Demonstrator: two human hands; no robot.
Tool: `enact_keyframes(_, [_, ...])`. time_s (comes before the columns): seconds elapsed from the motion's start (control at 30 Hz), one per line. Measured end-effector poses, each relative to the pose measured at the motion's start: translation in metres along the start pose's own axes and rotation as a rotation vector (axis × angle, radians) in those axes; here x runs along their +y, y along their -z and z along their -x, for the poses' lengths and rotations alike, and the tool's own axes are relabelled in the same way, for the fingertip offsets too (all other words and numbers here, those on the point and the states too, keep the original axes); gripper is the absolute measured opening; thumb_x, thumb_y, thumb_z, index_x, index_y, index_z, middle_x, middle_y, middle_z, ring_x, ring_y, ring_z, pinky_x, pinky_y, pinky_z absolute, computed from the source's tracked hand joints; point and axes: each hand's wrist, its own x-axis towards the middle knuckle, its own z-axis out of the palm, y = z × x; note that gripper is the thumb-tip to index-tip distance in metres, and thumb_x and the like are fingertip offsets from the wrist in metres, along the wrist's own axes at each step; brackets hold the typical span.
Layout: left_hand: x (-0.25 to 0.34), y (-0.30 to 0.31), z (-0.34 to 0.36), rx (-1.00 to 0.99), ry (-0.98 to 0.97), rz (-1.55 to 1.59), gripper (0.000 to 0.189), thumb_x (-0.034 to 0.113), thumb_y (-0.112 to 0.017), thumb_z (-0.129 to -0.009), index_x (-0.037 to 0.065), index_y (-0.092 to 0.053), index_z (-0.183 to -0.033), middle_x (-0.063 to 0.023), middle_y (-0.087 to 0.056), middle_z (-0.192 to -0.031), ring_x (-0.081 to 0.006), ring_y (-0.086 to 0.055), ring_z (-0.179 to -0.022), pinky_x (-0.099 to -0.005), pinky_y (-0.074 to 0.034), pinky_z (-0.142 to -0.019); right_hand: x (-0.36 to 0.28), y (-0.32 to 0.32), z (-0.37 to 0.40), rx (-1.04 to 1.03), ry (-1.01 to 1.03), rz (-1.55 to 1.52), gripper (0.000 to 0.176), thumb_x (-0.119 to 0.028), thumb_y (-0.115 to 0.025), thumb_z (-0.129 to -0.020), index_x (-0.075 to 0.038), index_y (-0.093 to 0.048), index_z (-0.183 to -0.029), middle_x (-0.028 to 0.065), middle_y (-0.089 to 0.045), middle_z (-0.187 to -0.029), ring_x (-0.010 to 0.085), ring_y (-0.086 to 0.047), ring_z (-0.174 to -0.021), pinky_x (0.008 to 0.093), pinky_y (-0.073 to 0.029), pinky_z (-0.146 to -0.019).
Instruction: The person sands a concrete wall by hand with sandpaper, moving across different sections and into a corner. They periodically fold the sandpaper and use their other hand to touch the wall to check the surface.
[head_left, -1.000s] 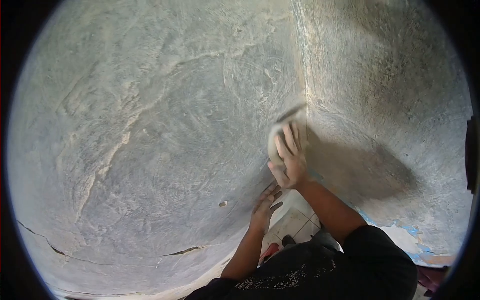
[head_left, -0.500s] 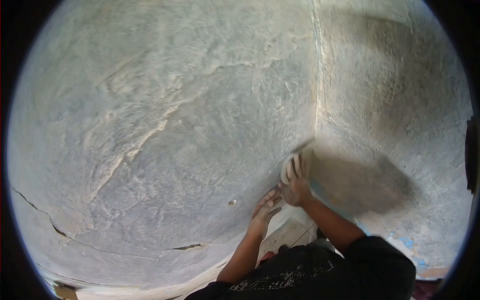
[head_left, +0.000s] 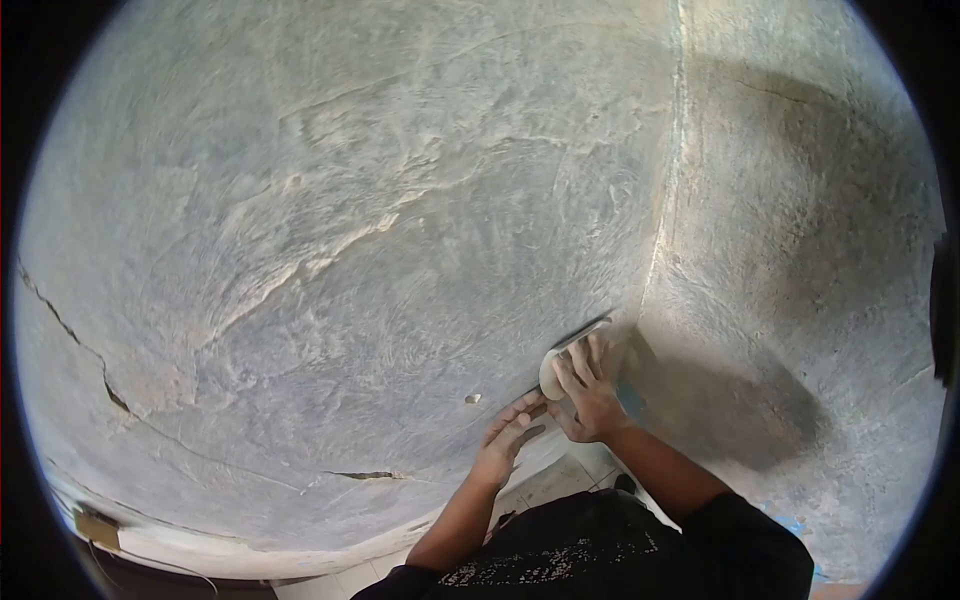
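My right hand [head_left: 592, 400] is closed over a pale, rounded hand tool [head_left: 552, 376] with a thin dark straight edge. The tool lies against the rough grey plastered wall [head_left: 380, 330], just left of the inside corner, with its edge slanting up to the right. My left hand [head_left: 507, 440] is lower and to the left, its fingers apart and fingertips right at the tool's lower end. A small hole [head_left: 472, 398] in the plaster shows left of my hands.
The corner seam [head_left: 668, 210] runs down to a shadowed side wall [head_left: 800, 220]. Long cracks [head_left: 112, 390] cross the lower left wall. A small box with wires [head_left: 97, 530] is at bottom left. Floor tiles [head_left: 552, 482] show below my hands.
The tool and my right hand have moved down and left, away from the corner. My left hand has shifted slightly down and left. The view has turned a little.
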Motion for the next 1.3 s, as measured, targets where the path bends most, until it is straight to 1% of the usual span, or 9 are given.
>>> enact_keyframes(0.1, [-0.004,0.000,0.014,0.101,0.058,0.015,0.053,0.028,-0.052,-0.097,0.001,-0.040,-0.141,-0.0144,-0.047,-0.140,-0.0279,-0.041,-0.132,-0.0433,-0.034,-0.106,-0.018,0.047,-0.065,0.290,0.081,-0.152,0.068,-0.036,-0.057,-0.084,-0.001,-0.041,-0.140,0.0273,-0.023,-0.151,0.0570,-0.009,-0.138,0.0726,-0.002,-0.105])
enact_keyframes(0.2, [0.008,-0.010,0.011,0.113,0.030,0.002,0.052,0.028,-0.051,-0.098,0.002,-0.040,-0.141,-0.0132,-0.046,-0.141,-0.0278,-0.041,-0.133,-0.0430,-0.033,-0.106,-0.049,0.101,-0.116,0.351,0.132,-0.076,0.067,-0.033,-0.057,-0.083,-0.001,-0.041,-0.140,0.0282,-0.023,-0.150,0.0565,-0.008,-0.139,0.0728,-0.002,-0.105])
enact_keyframes(0.43, [0.014,-0.009,0.024,0.135,-0.061,-0.028,0.059,0.035,-0.054,-0.094,0.000,-0.042,-0.139,-0.0163,-0.047,-0.139,-0.0294,-0.041,-0.131,-0.0450,-0.034,-0.105,-0.019,-0.001,-0.022,0.141,0.094,0.019,0.070,-0.033,-0.060,-0.080,-0.002,-0.041,-0.140,0.0283,-0.021,-0.151,0.0552,-0.006,-0.140,0.0727,-0.002,-0.105])
enact_keyframes(0.5, [0.007,-0.004,0.030,0.184,0.026,0.008,0.059,0.036,-0.054,-0.094,0.000,-0.042,-0.139,-0.0171,-0.047,-0.139,-0.0297,-0.042,-0.130,-0.0451,-0.033,-0.105,-0.023,-0.006,-0.014,0.164,0.014,-0.081,0.075,-0.032,-0.059,-0.081,0.005,-0.034,-0.141,0.0327,-0.017,-0.151,0.0554,-0.006,-0.140,0.0675,0.000,-0.108])
enact_keyframes(0.7, [-0.003,-0.004,0.031,0.163,0.026,0.083,0.051,0.032,-0.052,-0.097,0.001,-0.044,-0.137,-0.0153,-0.050,-0.138,-0.0298,-0.046,-0.129,-0.0437,-0.035,-0.105,-0.056,0.092,-0.117,0.335,0.213,-0.111,0.073,-0.027,-0.058,-0.072,-0.003,-0.043,-0.139,0.0272,-0.021,-0.152,0.0544,-0.005,-0.140,0.0715,0.001,-0.106])
enact_keyframes(0.87, [0.002,0.005,0.049,0.234,-0.044,0.078,0.054,0.035,-0.052,-0.095,0.001,-0.045,-0.136,-0.0162,-0.050,-0.137,-0.0305,-0.045,-0.128,-0.0444,-0.034,-0.105,-0.035,-0.007,-0.030,0.237,0.182,-0.071,0.074,-0.026,-0.054,-0.071,-0.001,-0.041,-0.139,0.0282,-0.020,-0.152,0.0556,-0.004,-0.140,0.0713,0.004,-0.106])
enact_keyframes(0.93, [0.002,0.011,0.056,0.274,-0.064,0.083,0.057,0.038,-0.053,-0.093,0.001,-0.045,-0.136,-0.0166,-0.049,-0.137,-0.0309,-0.044,-0.128,-0.0455,-0.033,-0.105,-0.048,-0.004,-0.026,0.167,0.017,-0.086,0.074,-0.026,-0.053,-0.072,0.003,-0.039,-0.139,0.0300,-0.019,-0.151,0.0560,-0.003,-0.140,0.0711,0.005,-0.106])
enact_keyframes(1.13, [-0.001,0.017,0.066,0.293,-0.083,0.124,0.055,0.035,-0.054,-0.093,0.000,-0.046,-0.134,-0.0177,-0.051,-0.135,-0.0329,-0.046,-0.126,-0.0463,-0.034,-0.105,-0.065,0.069,-0.125,0.444,0.270,-0.135,0.072,-0.033,-0.050,-0.082,0.004,-0.035,-0.142,0.0319,-0.017,-0.152,0.0555,-0.003,-0.140,0.0696,0.004,-0.106])
enact_keyframes(1.3, [-0.002,0.026,0.076,0.277,-0.123,0.164,0.055,0.036,-0.055,-0.093,-0.001,-0.046,-0.133,-0.0184,-0.052,-0.134,-0.0330,-0.047,-0.125,-0.0465,-0.035,-0.103,-0.051,-0.026,-0.021,0.257,0.124,-0.038,0.072,-0.038,-0.048,-0.087,0.007,-0.033,-0.142,0.0320,-0.012,-0.153,0.0558,-0.001,-0.140,0.0680,0.003,-0.107])
